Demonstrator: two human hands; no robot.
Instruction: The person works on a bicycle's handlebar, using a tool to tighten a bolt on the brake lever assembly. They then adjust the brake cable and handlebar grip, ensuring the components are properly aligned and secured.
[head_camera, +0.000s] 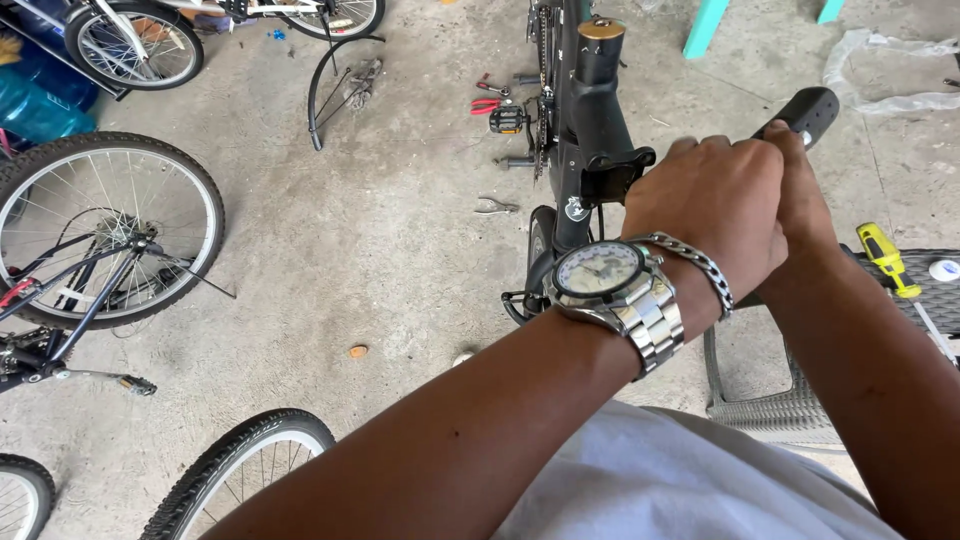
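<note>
Floor (400, 250): bare concrete, with bicycle parts and tools scattered over it.
Black bicycle frame (585, 130): seen from above, upright in front of the person; the head tube is capped with a brass-coloured top, and a black bracket is fixed to the frame just below it.
Handlebar grip (808, 108): black, ribbed, projecting past the knuckles at upper right; the bar under it is hidden by the hands.
Left hand (715, 205): closed into a fist round the bar, knuckles up; a steel watch and a chain bracelet are worn at the wrist.
Right hand (800, 195): mostly covered by the left; it is pressed against it and appears clenched on the same bar.
Stage of work: judged mid-job. The frame is stripped, no front wheel is seen on it, and a pedal (508, 121) lies loose on the floor near the chain side.
Still loose: a black mudguard (325, 85) lying apart, wheels (105, 235) standing at left.
Tools laid out: red-handled pliers (486, 104), small pliers (497, 206), a yellow screwdriver (885, 258) on a woven seat at right.
</note>
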